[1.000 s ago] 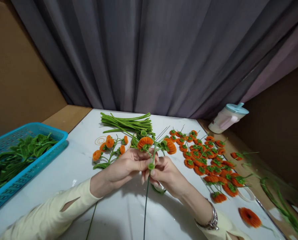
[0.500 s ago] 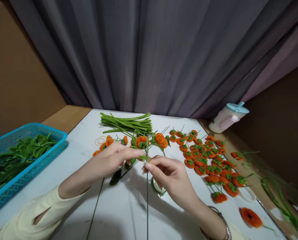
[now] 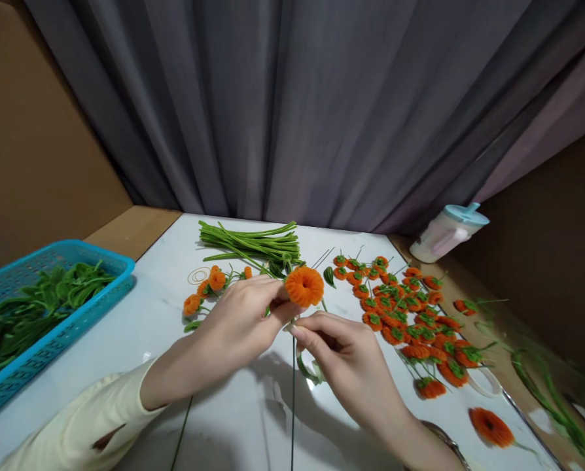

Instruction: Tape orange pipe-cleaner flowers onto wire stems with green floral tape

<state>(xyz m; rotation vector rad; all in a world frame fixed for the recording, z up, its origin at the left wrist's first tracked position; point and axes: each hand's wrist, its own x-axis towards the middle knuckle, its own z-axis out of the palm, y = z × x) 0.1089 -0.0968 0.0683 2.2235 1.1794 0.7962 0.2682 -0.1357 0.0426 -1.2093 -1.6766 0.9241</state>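
My left hand [image 3: 241, 320] is closed around the upper part of a flower stem, just under an orange fuzzy flower head [image 3: 305, 286] that faces me. The fingertips of my right hand [image 3: 344, 347] pinch the same stem slightly lower, close to my left fingertips. Below both hands the thin dark green stem [image 3: 293, 405] hangs down toward the near edge of the view. A roll of green tape [image 3: 308, 367] shows partly behind my right hand. The exact grip of my left fingers is partly hidden.
Green stems [image 3: 253, 243] lie at the back of the white table [image 3: 169, 261]. Many orange flowers [image 3: 410, 307] spread on the right, with a lidded cup [image 3: 447, 232] behind. Smaller orange flowers [image 3: 192, 304] lie left of centre. A blue basket [image 3: 96, 252] of leaves stands far left.
My left hand has moved to the right and turned, its fingers now wrapped at the stem. The flower has rotated to face me; the second flower and leaves beside it are now largely hidden.
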